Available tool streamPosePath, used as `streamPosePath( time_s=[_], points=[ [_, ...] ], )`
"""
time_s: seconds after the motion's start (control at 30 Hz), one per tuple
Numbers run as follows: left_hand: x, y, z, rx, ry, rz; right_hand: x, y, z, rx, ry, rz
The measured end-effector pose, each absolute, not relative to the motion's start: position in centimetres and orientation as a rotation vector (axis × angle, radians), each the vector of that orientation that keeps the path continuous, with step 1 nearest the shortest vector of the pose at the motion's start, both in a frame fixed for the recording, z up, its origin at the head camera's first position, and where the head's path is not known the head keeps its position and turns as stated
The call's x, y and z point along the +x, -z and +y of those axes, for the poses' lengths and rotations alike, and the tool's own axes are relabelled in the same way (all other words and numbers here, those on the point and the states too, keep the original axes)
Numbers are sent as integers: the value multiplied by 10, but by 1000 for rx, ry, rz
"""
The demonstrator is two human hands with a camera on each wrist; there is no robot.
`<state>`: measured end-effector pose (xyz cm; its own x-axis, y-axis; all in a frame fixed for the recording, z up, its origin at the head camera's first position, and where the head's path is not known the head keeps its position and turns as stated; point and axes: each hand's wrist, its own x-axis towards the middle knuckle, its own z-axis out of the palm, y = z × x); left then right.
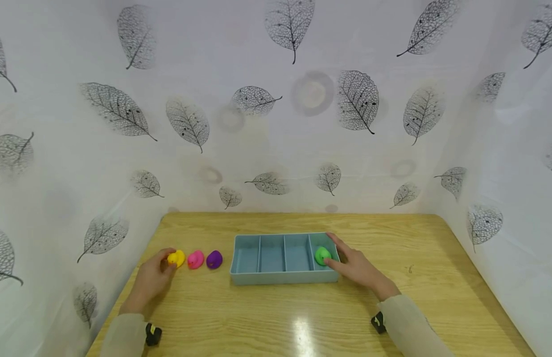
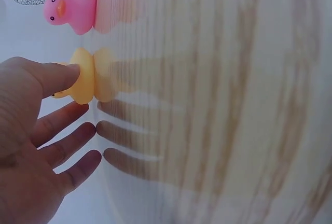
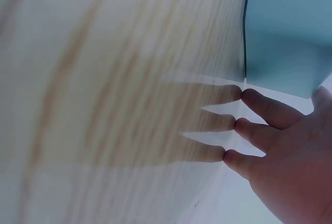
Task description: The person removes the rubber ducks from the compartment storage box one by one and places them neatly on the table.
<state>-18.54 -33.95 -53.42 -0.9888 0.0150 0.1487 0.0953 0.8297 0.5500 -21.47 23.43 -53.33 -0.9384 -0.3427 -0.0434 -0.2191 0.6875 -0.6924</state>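
My left hand (image 1: 152, 278) is at a small yellow rubber duck (image 1: 176, 258), pinching it between thumb and index finger. In the left wrist view the thumb lies across the yellow duck (image 2: 83, 76), and the other fingers spread down beside it near the tabletop. At the right end of a blue-grey tray (image 1: 285, 277), my right hand (image 1: 358, 267) has its index finger at the back corner. Its thumb reaches over the side, close to a green rubber duck (image 1: 322, 256) in the rightmost compartment. The right wrist view shows the other fingers straight, tips at the table beside the tray (image 3: 285, 42).
A pink duck (image 1: 195, 259) and a purple duck (image 1: 214, 259) stand in a row between the yellow one and the tray. The tray has several compartments side by side. White leaf-patterned curtains (image 1: 276, 144) enclose the wooden table (image 1: 240, 322) behind and at both sides.
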Motion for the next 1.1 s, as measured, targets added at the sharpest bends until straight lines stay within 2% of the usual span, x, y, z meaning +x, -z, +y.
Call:
streamPosePath(
  time_s=[0.63,1.1],
  points=[
    [-185,533,-342,-75,866,-2838,-214,531,233,-433,1060,2730],
    [-192,491,-314,-167,796,-2574,-214,530,233,-422,1053,2716]
  ],
)
